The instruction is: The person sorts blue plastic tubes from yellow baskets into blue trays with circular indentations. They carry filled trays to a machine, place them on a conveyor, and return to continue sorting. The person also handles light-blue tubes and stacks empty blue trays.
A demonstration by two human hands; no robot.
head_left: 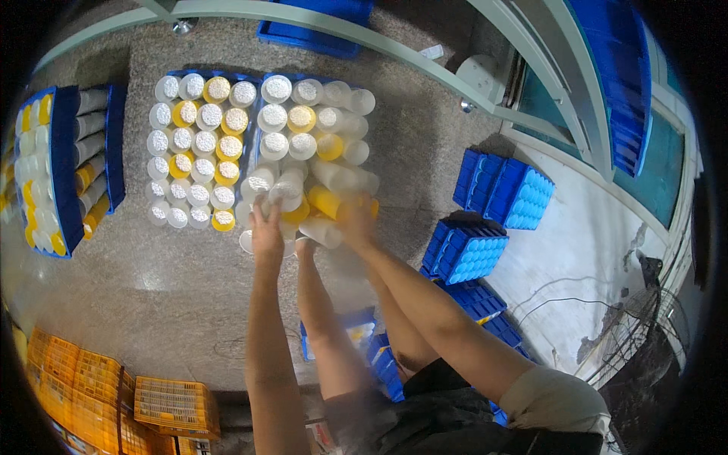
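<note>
Translucent white and yellow plastic bottles [303, 199] lying jumbled in the right blue plastic tray [258, 102] are gripped by left hand [265, 230] and right hand [356, 216], set apart; judged light, smooth, slippery, best taken round the barrel.

white and yellow bobbins [318, 199], jumbled in blue tray [256, 125]

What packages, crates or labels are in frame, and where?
Bottles: top centre, upright in a blue crate, white and yellow.
Toppled bottles: right crate, by the right hand and left hand.
Empty blue crates: stacked right.
Orange crates: lower left.
No labels or screens seen.
</note>
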